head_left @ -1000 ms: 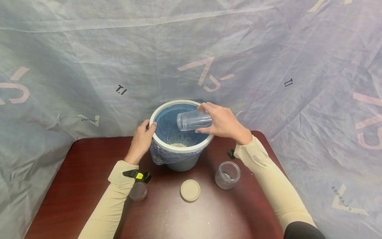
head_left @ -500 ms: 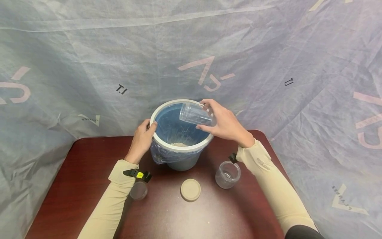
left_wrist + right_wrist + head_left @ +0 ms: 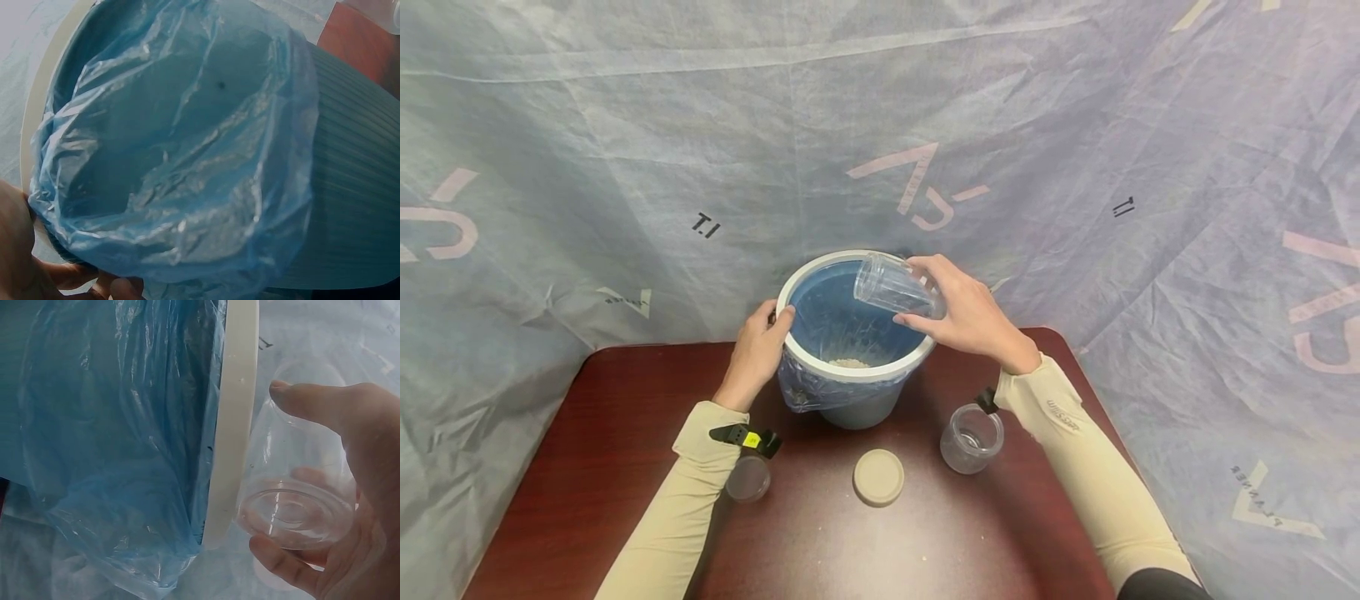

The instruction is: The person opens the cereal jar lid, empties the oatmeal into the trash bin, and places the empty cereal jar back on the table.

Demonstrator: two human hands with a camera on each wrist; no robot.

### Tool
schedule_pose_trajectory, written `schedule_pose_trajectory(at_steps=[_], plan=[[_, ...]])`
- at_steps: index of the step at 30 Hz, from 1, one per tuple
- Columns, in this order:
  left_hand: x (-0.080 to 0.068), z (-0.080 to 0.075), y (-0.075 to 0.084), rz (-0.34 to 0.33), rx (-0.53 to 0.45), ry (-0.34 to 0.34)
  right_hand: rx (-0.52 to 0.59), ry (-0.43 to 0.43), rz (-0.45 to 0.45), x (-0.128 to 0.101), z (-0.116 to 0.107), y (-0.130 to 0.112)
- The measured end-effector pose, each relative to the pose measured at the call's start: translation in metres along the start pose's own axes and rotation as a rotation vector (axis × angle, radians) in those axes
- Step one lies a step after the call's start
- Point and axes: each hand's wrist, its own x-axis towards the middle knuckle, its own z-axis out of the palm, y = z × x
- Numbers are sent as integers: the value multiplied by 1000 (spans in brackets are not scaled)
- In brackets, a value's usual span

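Observation:
A trash can (image 3: 862, 410) with a white rim and a blue plastic bag (image 3: 187, 175) stands at the table's back edge. Pale grainy stuff (image 3: 850, 363) lies inside it. My left hand (image 3: 758, 350) grips the rim at the left, thumb over the top, other fingers under the outside. Above the can's right side my right hand (image 3: 966, 312) holds a clear plastic jar (image 3: 895, 285), tilted on its side with its mouth toward the left. In the right wrist view the jar's base (image 3: 294, 515) faces the camera, thumb and fingers around the wall; no contents show in it.
Another clear jar (image 3: 972, 439) stands uncovered at the right of the table (image 3: 625, 450). A beige round lid (image 3: 878, 477) lies in front of the can, and a clear lid (image 3: 748, 479) lies beside the left forearm. Grey cloth (image 3: 805, 125) hangs behind.
My right hand has shifted slightly right and turned the jar, whose mouth now points more up and left than a second ago. The left hand keeps its place on the rim.

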Motion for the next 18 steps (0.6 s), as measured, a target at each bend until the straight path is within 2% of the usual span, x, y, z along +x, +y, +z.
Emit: schedule_pose_trajectory(at_steps=[12, 18], plan=[[-2, -1, 3, -8, 10, 11, 12, -6, 18, -1, 1, 0], [-3, 0, 2, -12, 9, 13, 35, -13, 60, -3, -1, -3]])
